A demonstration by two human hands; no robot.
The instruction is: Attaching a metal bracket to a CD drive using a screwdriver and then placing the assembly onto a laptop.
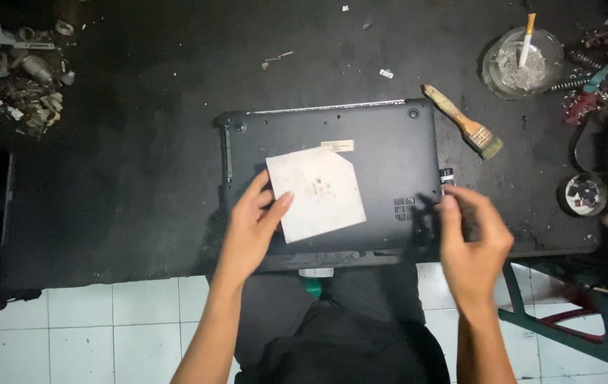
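Observation:
A dark laptop [382, 153] lies bottom-up on a black workbench [140, 142]. A pale square plate with one cut corner [318, 192] rests on its underside. My left hand [250, 227] lies flat on the laptop, its thumb and fingers touching the plate's left edge. At the laptop's right edge my right hand [471, 238] has its fingers pinched, close to a small dark part with a white band [447, 175]. Whether the fingers grip that part is not clear.
A paintbrush [464, 121] lies to the right of the laptop. A glass ashtray with a cigarette [523, 60] stands at the back right, next to springs, tools and a small round tin [583, 194]. Metal scraps [30, 78] sit at the back left. White floor tiles [105, 327] show below.

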